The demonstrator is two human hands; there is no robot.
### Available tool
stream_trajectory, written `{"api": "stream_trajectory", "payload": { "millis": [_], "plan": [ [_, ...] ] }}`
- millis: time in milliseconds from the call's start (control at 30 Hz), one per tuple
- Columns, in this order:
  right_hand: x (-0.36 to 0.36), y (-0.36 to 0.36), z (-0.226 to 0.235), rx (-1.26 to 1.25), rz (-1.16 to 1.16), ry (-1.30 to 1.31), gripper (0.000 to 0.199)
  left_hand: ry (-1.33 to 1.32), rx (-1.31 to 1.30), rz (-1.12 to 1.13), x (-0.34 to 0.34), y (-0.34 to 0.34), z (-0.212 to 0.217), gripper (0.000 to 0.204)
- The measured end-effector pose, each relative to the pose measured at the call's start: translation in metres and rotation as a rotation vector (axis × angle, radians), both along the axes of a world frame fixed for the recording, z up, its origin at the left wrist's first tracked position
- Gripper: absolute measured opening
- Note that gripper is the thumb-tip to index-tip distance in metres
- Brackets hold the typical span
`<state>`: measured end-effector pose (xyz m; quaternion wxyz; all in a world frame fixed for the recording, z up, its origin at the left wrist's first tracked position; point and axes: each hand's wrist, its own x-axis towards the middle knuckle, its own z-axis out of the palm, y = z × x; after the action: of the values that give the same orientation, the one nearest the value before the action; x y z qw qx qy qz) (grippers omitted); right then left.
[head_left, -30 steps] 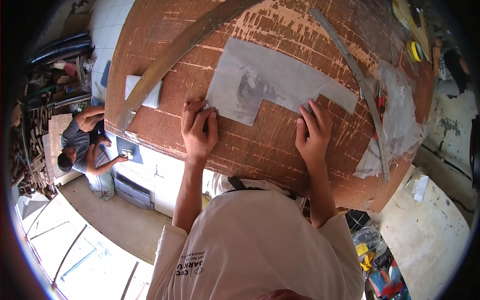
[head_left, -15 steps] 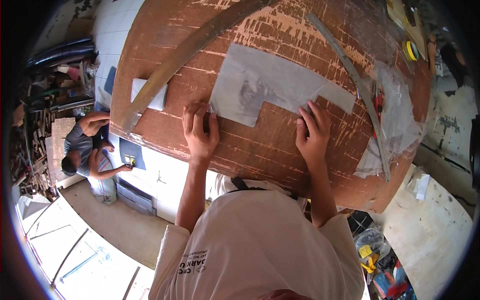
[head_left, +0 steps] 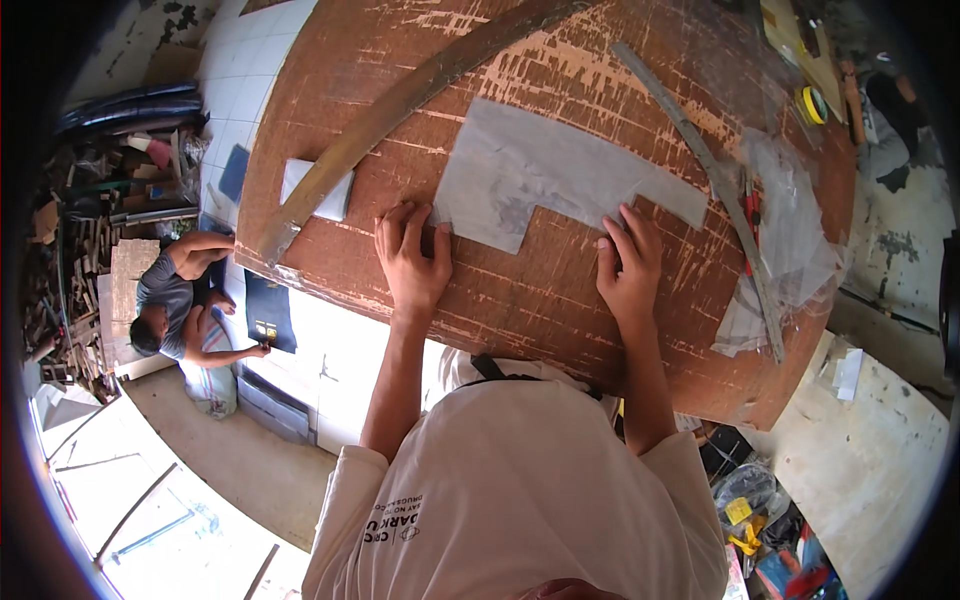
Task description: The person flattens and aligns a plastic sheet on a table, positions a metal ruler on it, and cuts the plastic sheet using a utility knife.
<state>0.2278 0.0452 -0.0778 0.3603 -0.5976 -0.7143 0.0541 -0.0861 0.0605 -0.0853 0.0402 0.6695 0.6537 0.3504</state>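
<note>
Both hands are flat, fingers spread, on a worn reddish-brown wooden table (head_left: 520,310). Left hand (head_left: 413,262) presses the near-left corner of a grey stepped paper template (head_left: 540,180), right hand (head_left: 628,270) sits at its near edge under the notch. Farther left there's a long curved wooden strip (head_left: 400,110) lying over a small white block (head_left: 318,190). Far right, a thin metal ruler (head_left: 700,170) lies across crumpled clear plastic (head_left: 790,230).

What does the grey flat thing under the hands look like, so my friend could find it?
Look at the big worn brown table. In its middle lies a thin grey sheet, with the left hand on its lower left corner and the right hand at its lower edge. Unlike the crumpled clear plastic to the right, it lies flat and has a stepped notch cut from its lower right.
</note>
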Motion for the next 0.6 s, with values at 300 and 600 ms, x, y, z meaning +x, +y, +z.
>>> {"api": "stream_trajectory", "payload": {
  "millis": [300,600],
  "plan": [
    [0.002,0.000,0.001,0.001,-0.008,-0.027,0.027,-0.005,0.033,-0.032,0.002,0.003,0.003,0.030],
    [0.002,0.001,0.003,0.011,0.000,-0.020,0.028,-0.001,0.250,-0.109,0.034,0.026,0.040,0.027]
  ]
}}
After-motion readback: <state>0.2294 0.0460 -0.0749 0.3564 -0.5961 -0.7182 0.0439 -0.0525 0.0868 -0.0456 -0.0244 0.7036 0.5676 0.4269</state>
